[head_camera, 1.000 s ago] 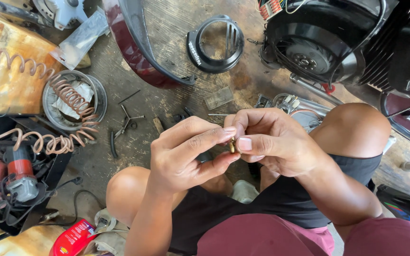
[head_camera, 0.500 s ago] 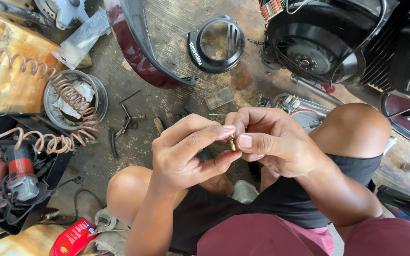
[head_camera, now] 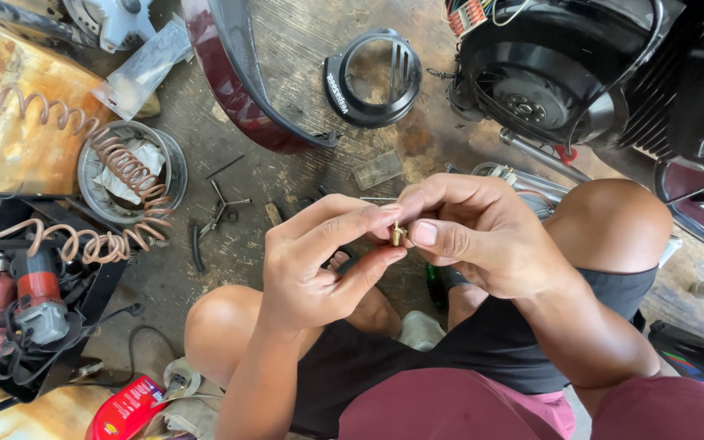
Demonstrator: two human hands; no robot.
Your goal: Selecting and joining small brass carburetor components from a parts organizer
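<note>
I squat on a workshop floor, both hands raised between my knees. A small brass fitting is pinched between the fingertips of my left hand and my right hand. The right thumb presses against its side, and the left index finger and thumb close on it from the other side. Most of the fitting is hidden by the fingers.
A black engine with fan housing stands at the upper right. A black round cover and a maroon body panel lie ahead. Left: a metal bowl, a coiled hose, a red power tool, a three-way wrench.
The hands stay together on the brass fitting; the fingers have shifted only slightly around it.
</note>
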